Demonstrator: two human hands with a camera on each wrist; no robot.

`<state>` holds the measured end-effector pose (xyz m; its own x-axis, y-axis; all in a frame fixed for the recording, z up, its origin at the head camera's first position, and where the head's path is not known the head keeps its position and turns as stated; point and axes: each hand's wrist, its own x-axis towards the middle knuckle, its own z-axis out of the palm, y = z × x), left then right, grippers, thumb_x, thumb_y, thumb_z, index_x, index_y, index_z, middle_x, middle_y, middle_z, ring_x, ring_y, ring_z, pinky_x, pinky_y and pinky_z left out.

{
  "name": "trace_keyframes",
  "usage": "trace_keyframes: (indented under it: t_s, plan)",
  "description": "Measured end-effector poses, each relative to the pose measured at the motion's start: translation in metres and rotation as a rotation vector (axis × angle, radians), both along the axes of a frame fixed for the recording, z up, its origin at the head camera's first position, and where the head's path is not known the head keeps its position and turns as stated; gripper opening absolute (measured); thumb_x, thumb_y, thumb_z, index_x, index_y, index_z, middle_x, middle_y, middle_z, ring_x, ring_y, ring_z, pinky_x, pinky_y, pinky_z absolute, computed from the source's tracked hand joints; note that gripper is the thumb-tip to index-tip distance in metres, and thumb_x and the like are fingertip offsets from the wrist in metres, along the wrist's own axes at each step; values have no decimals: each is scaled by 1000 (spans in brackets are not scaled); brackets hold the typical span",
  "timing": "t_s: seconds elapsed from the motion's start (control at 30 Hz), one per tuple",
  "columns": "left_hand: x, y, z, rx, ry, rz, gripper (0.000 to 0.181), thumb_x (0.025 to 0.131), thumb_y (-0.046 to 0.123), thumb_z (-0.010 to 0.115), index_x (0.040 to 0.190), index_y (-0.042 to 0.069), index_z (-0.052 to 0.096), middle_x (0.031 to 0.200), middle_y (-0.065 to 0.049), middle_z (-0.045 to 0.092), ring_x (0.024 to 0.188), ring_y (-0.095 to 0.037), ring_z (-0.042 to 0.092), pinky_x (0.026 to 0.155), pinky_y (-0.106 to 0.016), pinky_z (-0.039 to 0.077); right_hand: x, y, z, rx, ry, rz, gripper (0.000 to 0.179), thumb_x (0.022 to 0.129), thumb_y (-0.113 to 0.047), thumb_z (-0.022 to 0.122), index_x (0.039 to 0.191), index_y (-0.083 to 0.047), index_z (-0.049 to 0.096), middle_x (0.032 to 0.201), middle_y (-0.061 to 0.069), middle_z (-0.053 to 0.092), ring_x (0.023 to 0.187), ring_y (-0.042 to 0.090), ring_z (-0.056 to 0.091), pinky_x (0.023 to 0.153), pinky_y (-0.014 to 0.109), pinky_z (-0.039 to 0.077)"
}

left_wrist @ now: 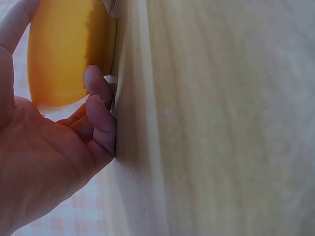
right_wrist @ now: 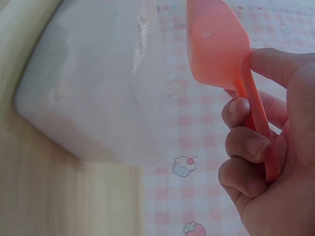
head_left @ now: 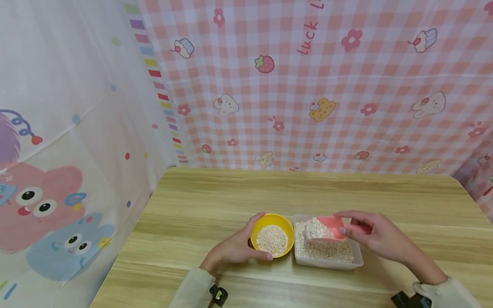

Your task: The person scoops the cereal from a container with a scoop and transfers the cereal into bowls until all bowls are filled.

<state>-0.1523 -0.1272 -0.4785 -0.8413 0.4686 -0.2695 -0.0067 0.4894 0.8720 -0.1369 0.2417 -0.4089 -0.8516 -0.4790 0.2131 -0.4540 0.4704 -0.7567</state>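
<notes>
My left hand (head_left: 236, 247) holds a yellow bowl (head_left: 291, 240) by its side, thumb at the near rim and fingers at the far side. Oats (head_left: 272, 239) cover the inside of the bowl, which stands on the table; the left wrist view shows its outer wall (left_wrist: 61, 54) and curled lower fingers. A pink scoop (head_left: 336, 226) heaped with oats is over the white plastic tub (head_left: 327, 263). My right hand (head_left: 379, 235) grips its handle (right_wrist: 259, 118), fingers curled round it. More oats (head_left: 323, 252) lie in the tub, just right of the bowl.
A wooden table (head_left: 215, 192) carries the bowl and tub. Behind it hangs a pink checked cloth (head_left: 292, 94), and a white cloth with cartoon figures (head_left: 57, 192) hangs at the left.
</notes>
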Motion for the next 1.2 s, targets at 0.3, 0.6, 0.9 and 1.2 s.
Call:
trace_keyframes:
  t_s: [0.3, 0.6, 0.9, 1.2]
  plan:
    - [1, 2, 2, 0, -9, 8, 110, 75, 42, 86, 157, 38, 13, 160, -3, 30, 141, -25, 34, 117, -57, 22, -2, -6, 16, -2, 13, 15, 33, 92, -10, 70, 124, -11, 67, 64, -15, 43, 53, -5, 31, 42, 21, 32]
    - [1, 2, 3, -3, -24, 17, 110, 74, 43, 87, 156, 40, 14, 159, -2, 31, 141, -27, 34, 116, -59, 22, -7, -20, 28, 16, 48, 23, 32, 91, -13, 72, 122, -12, 68, 63, -15, 44, 53, -4, 34, 43, 20, 34]
    - [0, 3, 3, 1, -37, 18, 110, 74, 44, 86, 157, 39, 13, 159, -1, 31, 141, -26, 34, 117, -58, 22, -14, -39, 35, 27, 19, 47, 31, 92, -17, 71, 124, -13, 67, 64, -13, 47, 54, -1, 39, 46, 22, 38]
    - [1, 1, 3, 0, -41, 16, 109, 75, 44, 86, 156, 40, 14, 159, -2, 31, 142, -27, 33, 117, -59, 20, -19, -57, 36, 48, -44, 54, 35, 92, -23, 72, 125, -13, 68, 66, -8, 47, 56, 3, 40, 49, 22, 38]
